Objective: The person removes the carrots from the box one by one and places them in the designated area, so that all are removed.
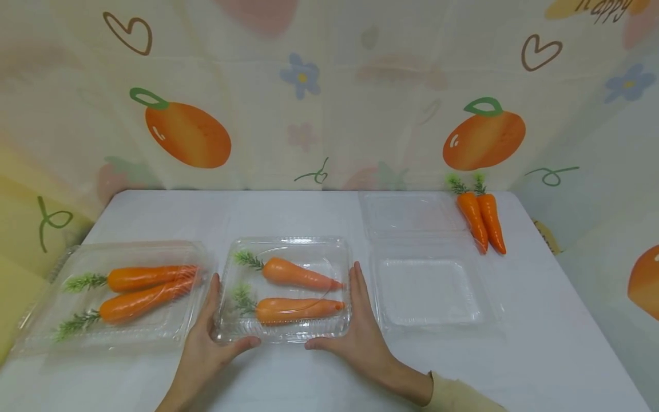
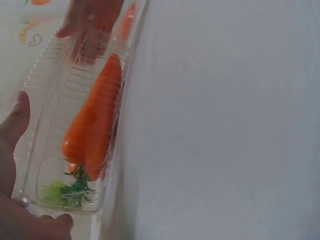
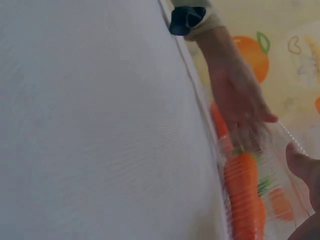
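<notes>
Plainly, the middle clear box (image 1: 304,330) (two carrots (image 1: 296,309) inside) sits between left hand (image 1: 205,340) and right hand (image 1: 363,336), both straight-fingered.

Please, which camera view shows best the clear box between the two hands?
The head view, because the clear box shows from above with both carrots lying apart. The left wrist view shows it side-on, carrots overlapping; the right wrist view too, but cut off below.
</notes>
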Demonstrator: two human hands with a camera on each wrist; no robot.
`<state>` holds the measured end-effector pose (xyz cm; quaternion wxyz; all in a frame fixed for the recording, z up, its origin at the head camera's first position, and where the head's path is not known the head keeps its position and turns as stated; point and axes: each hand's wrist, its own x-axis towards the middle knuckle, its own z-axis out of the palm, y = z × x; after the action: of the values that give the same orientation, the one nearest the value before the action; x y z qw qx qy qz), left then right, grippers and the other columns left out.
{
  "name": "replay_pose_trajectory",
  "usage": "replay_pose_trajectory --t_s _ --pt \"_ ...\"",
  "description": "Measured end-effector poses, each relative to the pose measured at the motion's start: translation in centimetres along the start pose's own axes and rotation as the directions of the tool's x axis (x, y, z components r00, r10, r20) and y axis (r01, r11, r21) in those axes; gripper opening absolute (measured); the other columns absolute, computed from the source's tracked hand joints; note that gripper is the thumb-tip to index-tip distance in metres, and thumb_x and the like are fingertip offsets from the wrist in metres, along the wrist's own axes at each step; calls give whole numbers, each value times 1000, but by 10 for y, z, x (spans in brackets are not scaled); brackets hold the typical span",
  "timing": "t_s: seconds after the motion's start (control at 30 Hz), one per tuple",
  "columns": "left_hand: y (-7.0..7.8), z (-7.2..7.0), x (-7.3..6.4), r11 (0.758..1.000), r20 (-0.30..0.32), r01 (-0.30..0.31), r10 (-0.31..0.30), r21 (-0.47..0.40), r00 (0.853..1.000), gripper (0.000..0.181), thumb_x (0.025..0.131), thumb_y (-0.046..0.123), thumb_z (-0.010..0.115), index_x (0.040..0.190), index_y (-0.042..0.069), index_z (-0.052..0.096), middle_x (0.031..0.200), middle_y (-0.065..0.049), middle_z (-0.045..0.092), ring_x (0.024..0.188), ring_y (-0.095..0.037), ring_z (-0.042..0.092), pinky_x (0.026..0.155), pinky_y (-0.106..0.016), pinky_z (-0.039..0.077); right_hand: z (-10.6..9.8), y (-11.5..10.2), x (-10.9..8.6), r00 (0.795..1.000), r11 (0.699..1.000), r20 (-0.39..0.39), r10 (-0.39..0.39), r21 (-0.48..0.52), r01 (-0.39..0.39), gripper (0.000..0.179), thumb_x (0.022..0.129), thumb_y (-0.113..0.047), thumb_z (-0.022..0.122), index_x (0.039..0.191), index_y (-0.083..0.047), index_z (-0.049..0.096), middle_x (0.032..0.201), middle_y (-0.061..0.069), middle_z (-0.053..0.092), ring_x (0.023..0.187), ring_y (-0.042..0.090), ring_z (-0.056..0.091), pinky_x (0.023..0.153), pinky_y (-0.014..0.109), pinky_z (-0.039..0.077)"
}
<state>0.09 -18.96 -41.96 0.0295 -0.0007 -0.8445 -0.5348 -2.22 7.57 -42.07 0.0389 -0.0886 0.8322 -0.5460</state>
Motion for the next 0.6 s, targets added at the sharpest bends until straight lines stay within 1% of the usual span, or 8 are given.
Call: replay_pose_trajectory --t_s 0.03,0.1,0.2,0.3,0.37,0.43,0.5,0.6 --pt "-2 1 0 1000 -6 -25 25 -14 1000 125 67 6 89 158 25 6 164 -10 5 150 -29 2 109 -4 9 0 1 0 1000 1000 -1 -7 -2 7 140 57 -33 96 159 -12 2 165 1 -3 150 24 3 115 59 19" --pt "-5 2 0 997 -14 -65 64 -48 998 128 64 1 89 158 27 6 164 -9 3 150 -25 1 108 -3 10 0 2 0 1000 1000 0 -20 -2 20 142 55 -31 97 159 -12 2 165 2 -3 150 24 3 116 58 19" --pt "-6 5 0 992 -20 -76 74 -104 997 129 63 -3 89 159 26 7 165 -8 3 150 -22 5 108 -2 14 1 5 1 998 998 -2 -56 10 56 143 54 -27 98 158 -9 1 165 5 -3 150 25 4 116 56 18" --pt "-4 8 1 994 -55 -62 57 -89 997 128 62 -1 90 159 26 10 164 -8 8 148 -27 18 106 -2 19 1 8 2 996 996 -12 -87 25 87 143 54 -27 98 158 -8 1 165 8 -3 150 28 5 116 57 18" --pt "-2 11 1 996 -100 -67 61 -62 993 128 60 0 91 158 25 13 163 -9 15 144 -31 27 105 -2 21 2 9 3 995 995 -22 -99 25 99 142 55 -28 97 158 -8 1 165 9 -2 150 29 6 116 57 18" --pt "-1 15 1 997 -154 -78 74 -19 985 127 58 2 93 158 22 17 161 -12 21 142 -32 30 106 -3 21 2 9 5 995 994 -28 -100 30 100 140 57 -29 97 158 -9 2 165 8 -1 150 29 7 116 57 19" --pt "0 19 1 996 -209 -93 92 3 973 124 56 0 93 157 16 22 159 -15 25 142 -25 32 107 -4 21 3 9 7 994 994 -33 -100 35 101 138 58 -29 96 158 -9 3 165 8 0 150 29 8 116 57 18" --pt "-1 24 0 994 -274 -105 102 3 956 118 57 -5 90 155 11 27 157 -16 29 137 -6 36 107 -6 25 4 7 8 994 993 -30 -101 53 103 136 60 -28 95 158 -8 3 165 9 0 150 29 8 116 58 18"
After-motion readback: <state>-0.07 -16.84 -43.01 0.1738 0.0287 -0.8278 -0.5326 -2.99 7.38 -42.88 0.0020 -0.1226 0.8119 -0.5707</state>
